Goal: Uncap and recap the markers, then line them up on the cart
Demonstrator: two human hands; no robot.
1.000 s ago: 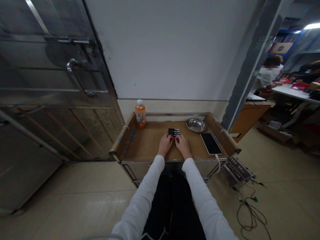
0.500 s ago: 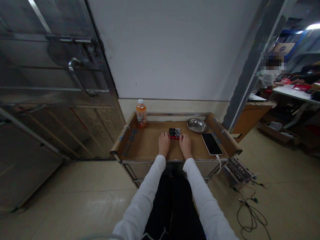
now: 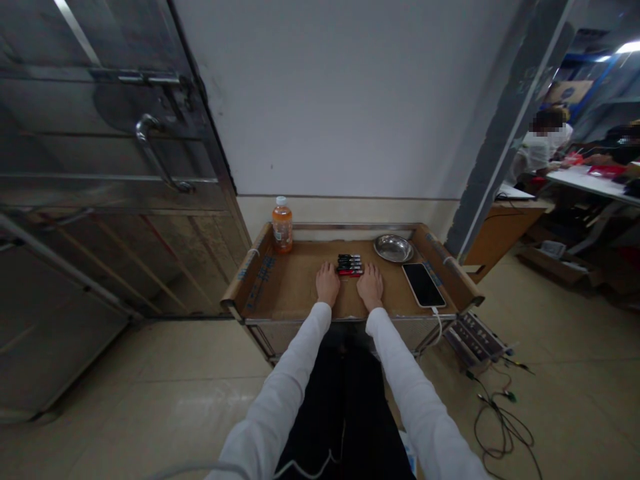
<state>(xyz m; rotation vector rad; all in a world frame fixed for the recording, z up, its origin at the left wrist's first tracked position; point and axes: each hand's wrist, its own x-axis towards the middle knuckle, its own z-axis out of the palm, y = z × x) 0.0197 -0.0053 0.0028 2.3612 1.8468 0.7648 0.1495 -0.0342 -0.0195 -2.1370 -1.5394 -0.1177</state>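
Observation:
Several marker pens (image 3: 349, 261), black ones with a red one nearest me, lie side by side in a small stack of rows on the cardboard-lined cart top (image 3: 295, 287). My left hand (image 3: 327, 285) rests palm down just left of the pens, fingers stretched forward on the cardboard and nothing seen in it. On the other side, my right hand (image 3: 371, 286) lies flat close to the right ends of the pens, holding nothing that I can see. The fingertips are small in view, so light contact with the red pen cannot be ruled out.
An orange drink bottle (image 3: 283, 227) stands at the back left corner. A shallow metal dish (image 3: 394, 249) and a phone (image 3: 423, 285) with a white cable sit on the right. Raised cardboard sides edge the cart. Black cables (image 3: 505, 427) lie on the floor.
My right hand has drawn slightly away from the right ends of the pens, and its fingers lie flatter. My left hand has barely shifted. The pens remain lined up.

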